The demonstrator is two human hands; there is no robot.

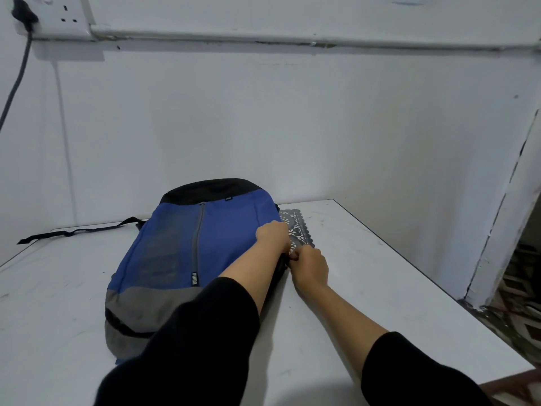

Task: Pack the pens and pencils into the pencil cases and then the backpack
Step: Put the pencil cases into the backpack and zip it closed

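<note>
A blue, grey and black backpack (187, 253) lies flat on the white table (366, 288), front panel up. My left hand (273, 237) grips the backpack's right edge, fingers curled over the fabric. Just beside it my right hand (310, 269) pinches something small and dark at the same side seam, apparently the zip pull. No pens, pencils or pencil cases are visible.
A dark lace-patterned mat (297, 227) lies under the backpack's right side. A black strap (79, 231) trails left across the table. The wall stands close behind, with a socket and plugged cable (23, 16) at top left. The table's right edge drops to a patterned floor (518, 303).
</note>
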